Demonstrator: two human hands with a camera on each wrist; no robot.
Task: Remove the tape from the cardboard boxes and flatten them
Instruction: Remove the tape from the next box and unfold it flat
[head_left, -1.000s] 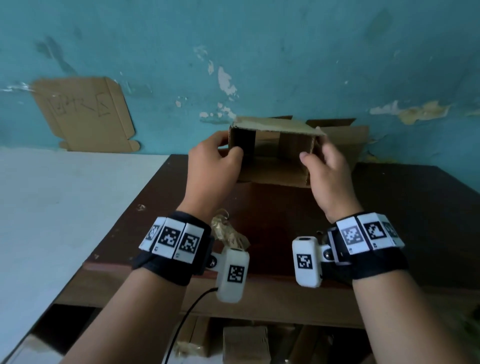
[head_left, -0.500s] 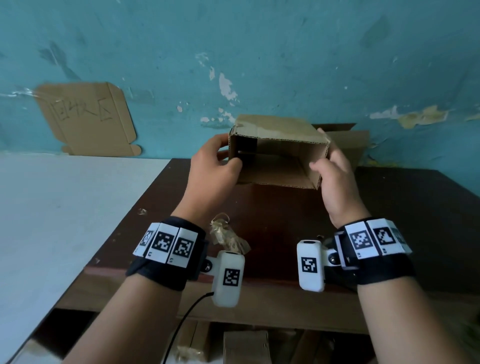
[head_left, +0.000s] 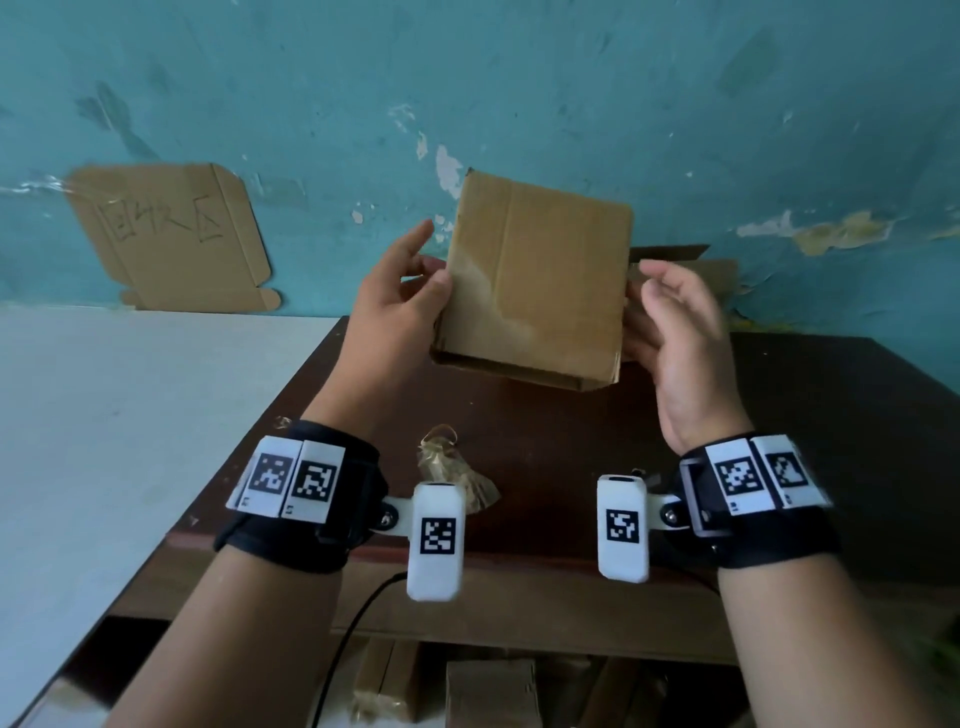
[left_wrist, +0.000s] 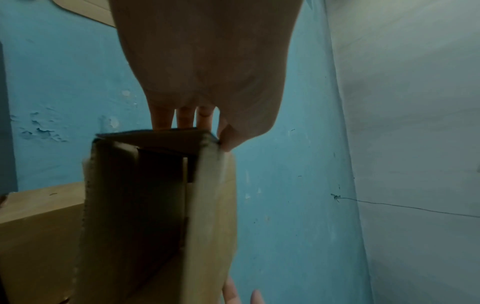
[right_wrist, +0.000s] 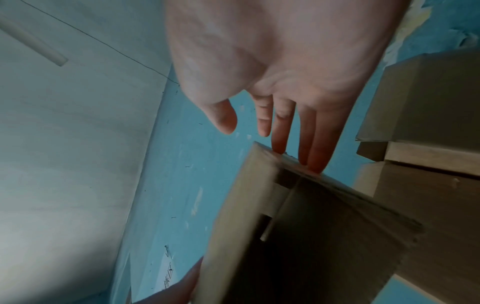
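Note:
I hold a small brown cardboard box (head_left: 535, 280) up in front of the blue wall, above the table. Its broad closed face is turned toward me and its open end points down. My left hand (head_left: 400, 306) pinches the box's left edge, thumb on the front and fingers behind. The left wrist view shows this hand (left_wrist: 202, 131) at the corner of the box (left_wrist: 145, 205). My right hand (head_left: 675, 322) is at the right edge. In the right wrist view its fingers (right_wrist: 311, 160) are straight and touch the rim of the box (right_wrist: 298, 236), with the thumb free.
A crumpled wad of clear tape (head_left: 452, 473) lies on the dark brown table (head_left: 831, 415). Another open box (head_left: 691, 270) stands behind, against the wall. A cardboard sign (head_left: 171, 239) hangs on the wall at left. More boxes (head_left: 488, 691) sit under the table.
The box has been lifted and tipped, so its closed face now faces me instead of its open end. My right hand has loosened from a grip to straight fingers.

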